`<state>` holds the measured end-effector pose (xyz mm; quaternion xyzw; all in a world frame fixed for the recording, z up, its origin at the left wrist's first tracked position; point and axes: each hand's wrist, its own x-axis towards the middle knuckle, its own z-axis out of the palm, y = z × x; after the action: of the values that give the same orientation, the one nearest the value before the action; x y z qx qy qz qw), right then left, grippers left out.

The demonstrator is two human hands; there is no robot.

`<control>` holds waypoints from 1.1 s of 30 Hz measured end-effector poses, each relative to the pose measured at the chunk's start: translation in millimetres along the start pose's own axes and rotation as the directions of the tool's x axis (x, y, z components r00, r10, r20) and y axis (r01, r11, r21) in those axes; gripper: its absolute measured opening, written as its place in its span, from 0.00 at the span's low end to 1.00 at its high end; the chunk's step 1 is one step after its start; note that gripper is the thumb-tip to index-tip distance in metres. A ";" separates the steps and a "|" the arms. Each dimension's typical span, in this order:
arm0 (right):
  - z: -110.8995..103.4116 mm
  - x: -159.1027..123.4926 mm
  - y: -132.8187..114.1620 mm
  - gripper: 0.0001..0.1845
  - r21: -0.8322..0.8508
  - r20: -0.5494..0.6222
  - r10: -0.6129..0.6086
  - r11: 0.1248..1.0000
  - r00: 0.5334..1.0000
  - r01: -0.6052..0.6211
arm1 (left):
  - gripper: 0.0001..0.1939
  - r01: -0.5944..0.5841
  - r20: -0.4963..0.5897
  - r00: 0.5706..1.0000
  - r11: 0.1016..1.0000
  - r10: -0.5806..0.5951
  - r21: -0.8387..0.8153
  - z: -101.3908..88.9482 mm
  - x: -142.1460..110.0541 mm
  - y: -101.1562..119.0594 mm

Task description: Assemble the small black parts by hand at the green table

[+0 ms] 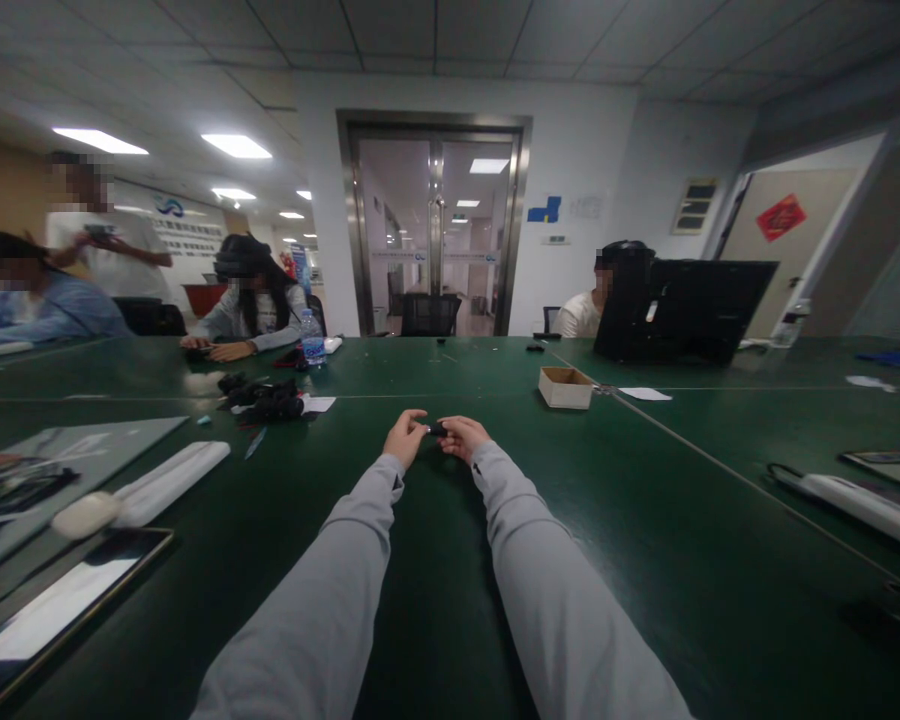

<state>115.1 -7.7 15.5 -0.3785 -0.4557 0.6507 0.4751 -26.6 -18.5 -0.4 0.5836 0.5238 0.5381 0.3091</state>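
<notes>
Both of my hands are held together over the green table [435,600], in the middle of the view. My right hand [463,438] pinches a small black object [437,430] between thumb and fingers. It has a short, pale, shiny end on its left side; it is too small to tell its kind. My left hand [405,438] is at that shiny end, its thumb close to or touching it. The left index finger stretches above with a gap to the thumb. The other left fingers are partly hidden.
A small open box [565,390] stands beyond my right hand. Left are a phone [67,600], a white power strip [172,480], black gear [266,398] and a water bottle [313,340]. A monitor [682,310] stands back right. Several people are around the table's far side.
</notes>
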 end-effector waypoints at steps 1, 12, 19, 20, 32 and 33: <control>-0.3 0.4 0.5 0.04 0.001 0.003 -0.003 1.000 1.000 0.003 | 0.16 0.013 0.000 1.000 1.000 -0.013 -0.019 -0.1 -0.4 0.8; 0.6 -0.6 -0.8 0.03 -0.009 -0.007 0.008 1.000 1.000 -0.008 | 0.14 0.066 0.085 0.995 0.996 -0.060 -0.066 0.3 -1.9 5.0; 1.0 -1.3 -0.8 0.05 -0.002 0.001 0.003 1.000 1.000 -0.003 | 0.13 0.042 0.088 0.995 0.997 -0.036 -0.072 0.6 -0.5 1.8; 1.0 -1.2 -0.7 0.05 -0.002 0.004 0.005 1.000 1.000 -0.004 | 0.14 0.037 0.083 0.996 0.997 -0.031 -0.070 0.5 -0.1 1.2; 0.0 -0.2 0.4 0.04 0.000 0.021 -0.010 1.000 1.000 0.010 | 0.13 0.056 0.097 0.994 0.994 -0.047 -0.096 0.0 -1.8 4.0; -0.1 -0.2 0.3 0.04 -0.001 0.021 -0.011 1.000 1.000 0.011 | 0.14 0.061 0.090 0.995 0.993 -0.052 -0.096 -0.1 -2.1 4.6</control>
<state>115.1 -7.9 15.2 -0.3694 -0.4633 0.6517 0.4735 -25.1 -21.7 3.3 0.5755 0.4987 0.5284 0.3753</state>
